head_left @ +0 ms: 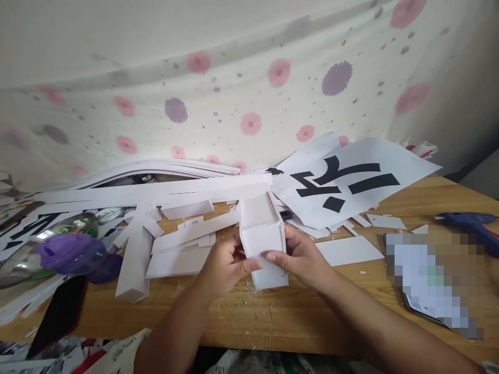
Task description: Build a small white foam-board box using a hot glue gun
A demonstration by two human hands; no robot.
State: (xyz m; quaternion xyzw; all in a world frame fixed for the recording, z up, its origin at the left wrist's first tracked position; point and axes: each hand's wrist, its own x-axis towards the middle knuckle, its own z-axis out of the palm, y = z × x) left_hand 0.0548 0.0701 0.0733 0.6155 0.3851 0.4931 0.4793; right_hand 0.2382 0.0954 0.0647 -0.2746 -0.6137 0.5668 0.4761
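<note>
A small white foam-board box (263, 239) is held up between my two hands above the near half of the wooden table. My left hand (228, 259) grips its left side, the thumb pressed on the front face and the other fingers partly hidden behind. On the right side my right hand (304, 257) closes around it, thumb also on the front. The box's upper face has a recessed panel with raised edges. Behind it lies a long white T-shaped board piece (134, 249), and flat white strips (183, 254) lie left of my left hand.
A paper sheet with black lettering (351, 176) leans at the back right. A blue glue gun (468, 223) and a blurred phone-like thing (424, 285) lie right. Left are a purple-lidded bottle (74, 254), a metal bowl (23, 267) and a dark phone (58, 311). A flowered cloth (226, 93) hangs behind.
</note>
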